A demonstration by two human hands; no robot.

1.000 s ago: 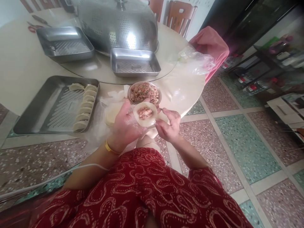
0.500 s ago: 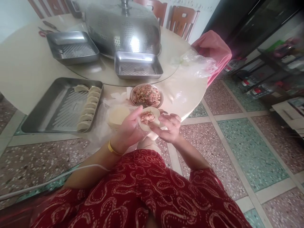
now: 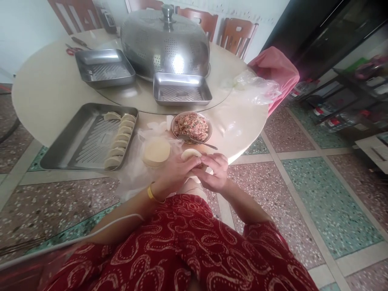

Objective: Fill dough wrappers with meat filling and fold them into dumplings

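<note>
Both hands are closed around one dumpling (image 3: 190,153), its pale wrapper folded over and its filling covered. My left hand (image 3: 177,171) grips it from the left, thumb on the near edge. From the right, my right hand (image 3: 214,171) pinches its edge, fingers meeting the left thumb. Just beyond is a bowl of minced filling (image 3: 192,125), with a spoon (image 3: 203,142) resting in it, handle to the right. A stack of round wrappers (image 3: 156,150) lies on a plastic bag (image 3: 131,180) left of my hands.
A large metal tray (image 3: 69,137) at left holds several folded dumplings (image 3: 119,143) along its right side. Two smaller trays (image 3: 104,81) (image 3: 182,101) stand before a big domed steel lid (image 3: 165,44). A plastic bag (image 3: 257,89) and pink cloth (image 3: 279,72) are at the table's right edge.
The open wrapper with filling showing has been folded over into a half-moon. My right hand has come in against the left, both now pressing the edge. The view has shifted slightly.
</note>
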